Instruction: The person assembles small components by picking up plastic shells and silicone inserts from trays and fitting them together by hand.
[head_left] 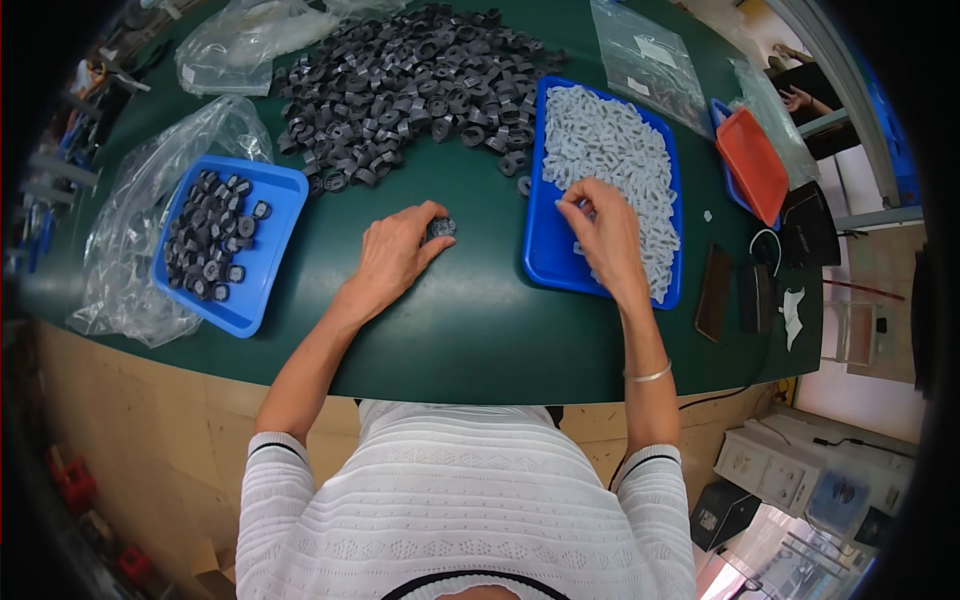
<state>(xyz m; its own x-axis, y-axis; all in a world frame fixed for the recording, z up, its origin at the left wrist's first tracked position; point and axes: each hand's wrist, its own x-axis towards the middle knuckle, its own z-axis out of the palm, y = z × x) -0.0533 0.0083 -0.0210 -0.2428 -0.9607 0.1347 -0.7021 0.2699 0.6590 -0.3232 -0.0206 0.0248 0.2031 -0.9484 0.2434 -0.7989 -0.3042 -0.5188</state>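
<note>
At the green bench; left hand pinches dark round part; part lies left of right hand; right fingertips close together over blue tray, cannot tell whether holding.

Left grip pinches dark part, right grip over pale pieces.

Everything sits on a dark green table, its near edge curving. On its top, reading it as a clock with 12 at the far side: a heap of dark rings at 12; clear bags at 11, 9 and nearly 2; a light-blue tray at 9; a deep-blue tray and, farther out, a stray pale piece at 3; a dark slab and white scrap between 3 and 4.
</note>
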